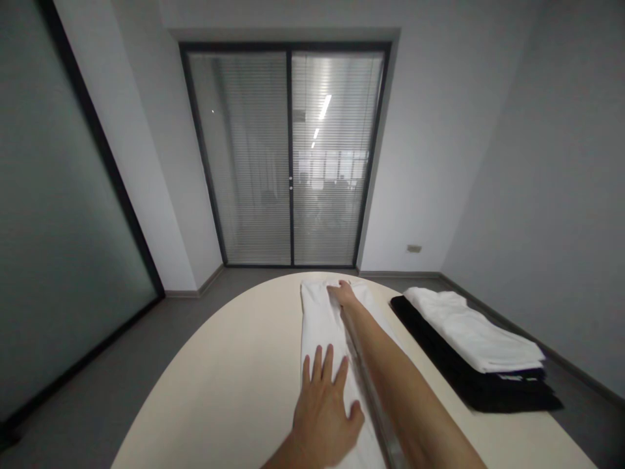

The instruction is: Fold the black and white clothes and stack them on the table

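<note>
A long strip of folded white cloth (319, 319) lies on the round table, running from its far edge toward me. My left hand (325, 410) rests flat on the near part of the cloth with its fingers spread. Farther off, my right hand (344, 293) touches the cloth close to its far end, fingers partly bent. Whether those fingers pinch the fabric is too small to tell. My right forearm stretches over the right side of the cloth and hides part of it. A greyish strip shows along the cloth beside that forearm.
The pale round table (234, 365) spreads out on both sides. At its right lies a stack of folded clothes, with a white garment (473, 329) over black ones (508, 396). Beyond the table are a glass door (244, 163) with blinds and grey walls.
</note>
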A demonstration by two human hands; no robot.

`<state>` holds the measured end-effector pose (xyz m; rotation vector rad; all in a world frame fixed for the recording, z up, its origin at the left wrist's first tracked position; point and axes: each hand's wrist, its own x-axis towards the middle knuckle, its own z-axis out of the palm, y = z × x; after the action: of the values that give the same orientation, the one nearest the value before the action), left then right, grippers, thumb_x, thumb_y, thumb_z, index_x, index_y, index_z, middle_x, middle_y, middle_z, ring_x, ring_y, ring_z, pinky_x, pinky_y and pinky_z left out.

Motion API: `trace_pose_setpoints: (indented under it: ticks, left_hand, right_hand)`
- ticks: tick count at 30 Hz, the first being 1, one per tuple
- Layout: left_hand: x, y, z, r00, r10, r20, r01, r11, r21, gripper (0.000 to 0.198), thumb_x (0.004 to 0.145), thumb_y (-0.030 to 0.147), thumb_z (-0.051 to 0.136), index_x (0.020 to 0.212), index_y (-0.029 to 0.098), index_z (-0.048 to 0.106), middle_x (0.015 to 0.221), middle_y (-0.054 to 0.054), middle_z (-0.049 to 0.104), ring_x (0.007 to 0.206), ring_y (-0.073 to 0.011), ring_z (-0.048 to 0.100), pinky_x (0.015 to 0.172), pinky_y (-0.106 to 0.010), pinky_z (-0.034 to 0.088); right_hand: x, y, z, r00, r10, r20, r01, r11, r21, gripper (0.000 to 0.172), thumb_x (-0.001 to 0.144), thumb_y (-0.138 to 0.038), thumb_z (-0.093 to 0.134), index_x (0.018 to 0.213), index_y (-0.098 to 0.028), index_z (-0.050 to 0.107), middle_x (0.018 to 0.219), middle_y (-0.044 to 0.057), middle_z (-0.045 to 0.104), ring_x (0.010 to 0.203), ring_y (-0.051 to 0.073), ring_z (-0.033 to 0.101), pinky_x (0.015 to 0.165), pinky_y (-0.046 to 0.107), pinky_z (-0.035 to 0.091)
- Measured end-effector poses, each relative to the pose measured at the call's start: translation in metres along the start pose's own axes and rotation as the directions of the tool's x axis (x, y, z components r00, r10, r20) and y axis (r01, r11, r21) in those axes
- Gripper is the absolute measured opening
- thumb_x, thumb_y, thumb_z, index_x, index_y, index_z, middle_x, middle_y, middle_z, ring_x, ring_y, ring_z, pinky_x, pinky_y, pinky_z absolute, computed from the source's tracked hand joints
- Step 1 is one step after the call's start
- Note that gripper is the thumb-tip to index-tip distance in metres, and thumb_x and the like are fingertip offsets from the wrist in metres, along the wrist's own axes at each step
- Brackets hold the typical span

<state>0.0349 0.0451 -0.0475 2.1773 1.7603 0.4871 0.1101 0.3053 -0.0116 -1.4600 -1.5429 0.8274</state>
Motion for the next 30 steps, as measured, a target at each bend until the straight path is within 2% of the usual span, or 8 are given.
trace_pose_setpoints:
  ticks: [3, 7, 10, 14, 19, 22, 27, 30]
  left_hand:
    - [0.0, -0.001, 0.0, 1.0, 0.009, 0.0, -0.009, 1.0, -0.001, 0.075, 0.087, 0.049, 0.045, 0.156, 0.029, 0.023, 0.164, 0.002, -0.001, 0.15, -0.0315, -0.008, 0.12, -0.059, -0.004]
    - [0.0, -0.001, -0.002, 1.0, 0.007, 0.007, -0.007, 1.0, 0.009, 0.073, 0.088, 0.05, 0.044, 0.155, 0.032, 0.024, 0.164, 0.001, 0.0, 0.15, -0.0302, -0.008, 0.121, -0.057, -0.002]
    - [0.001, 0.0, -0.003, 1.0, 0.008, 0.011, -0.008, 1.0, 0.013, 0.072, 0.088, 0.052, 0.044, 0.155, 0.032, 0.025, 0.164, 0.0, 0.003, 0.15, -0.0304, -0.006, 0.121, -0.058, -0.002]
    - [0.001, 0.002, -0.004, 1.0, -0.001, 0.013, 0.0, 0.999, 0.04, 0.072, 0.088, 0.053, 0.044, 0.155, 0.032, 0.028, 0.164, 0.001, 0.006, 0.151, -0.0308, -0.005, 0.121, -0.057, -0.002]
    - [0.0, 0.004, -0.005, 1.0, -0.007, 0.009, 0.007, 0.998, 0.06, 0.069, 0.09, 0.051, 0.042, 0.154, 0.03, 0.03, 0.164, 0.0, 0.009, 0.151, -0.0303, -0.001, 0.122, -0.055, 0.0]
    - [0.0, 0.003, -0.004, 1.0, -0.005, -0.006, 0.005, 0.998, 0.064, 0.067, 0.091, 0.051, 0.04, 0.154, 0.03, 0.03, 0.164, 0.0, 0.011, 0.151, -0.0295, -0.001, 0.122, -0.055, 0.001]
    - [0.0, 0.001, -0.002, 1.0, -0.011, -0.026, 0.012, 0.998, 0.065, 0.068, 0.091, 0.054, 0.042, 0.154, 0.03, 0.031, 0.164, -0.001, 0.009, 0.15, -0.0323, -0.004, 0.121, -0.058, 0.0]
    - [0.001, -0.001, -0.001, 1.0, -0.012, -0.02, 0.013, 0.998, 0.066, 0.068, 0.09, 0.056, 0.042, 0.153, 0.032, 0.031, 0.164, 0.0, 0.005, 0.15, -0.0337, -0.006, 0.12, -0.059, -0.001]
  right_hand:
    - [0.003, 0.001, -0.002, 0.999, -0.051, -0.006, 0.05, 0.985, -0.164, 0.053, 0.085, -0.028, 0.056, 0.135, -0.01, 0.049, 0.113, 0.015, 0.068, 0.098, 0.024, 0.065, 0.087, 0.035, 0.05]
    - [-0.007, -0.001, -0.009, 0.986, -0.167, 0.019, 0.162, 0.91, -0.381, 0.053, 0.089, -0.02, 0.049, 0.141, -0.016, 0.045, 0.141, 0.016, 0.051, 0.128, 0.027, 0.048, 0.106, 0.038, 0.037]
    - [-0.026, 0.002, -0.012, 0.971, -0.2, 0.132, 0.239, 0.833, -0.499, 0.039, 0.094, -0.029, 0.045, 0.129, -0.019, 0.058, 0.136, 0.014, 0.056, 0.126, 0.028, 0.05, 0.106, 0.041, 0.036]
    - [-0.054, 0.016, -0.014, 0.934, -0.19, 0.303, 0.338, 0.745, -0.576, 0.048, 0.096, -0.046, 0.043, 0.134, -0.02, 0.055, 0.146, 0.015, 0.048, 0.13, 0.031, 0.048, 0.106, 0.048, 0.034]
    - [-0.067, 0.026, -0.018, 0.889, -0.22, 0.4, 0.433, 0.688, -0.583, 0.05, 0.099, -0.032, 0.036, 0.147, -0.018, 0.04, 0.159, 0.014, 0.029, 0.146, 0.023, 0.026, 0.116, 0.044, 0.021]
    - [-0.062, 0.026, -0.015, 0.896, -0.205, 0.393, 0.419, 0.681, -0.6, 0.051, 0.1, -0.029, 0.032, 0.149, -0.017, 0.038, 0.161, 0.014, 0.023, 0.147, 0.021, 0.025, 0.117, 0.041, 0.022]
    - [-0.058, 0.032, -0.009, 0.918, -0.099, 0.385, 0.35, 0.659, -0.666, 0.059, 0.099, -0.051, 0.032, 0.151, -0.024, 0.037, 0.161, 0.012, 0.025, 0.149, 0.035, 0.016, 0.116, 0.059, 0.009]
    - [-0.059, 0.035, -0.01, 0.935, -0.074, 0.347, 0.308, 0.656, -0.689, 0.064, 0.1, -0.055, 0.023, 0.154, -0.022, 0.029, 0.163, 0.012, 0.019, 0.149, 0.034, 0.016, 0.116, 0.057, 0.013]
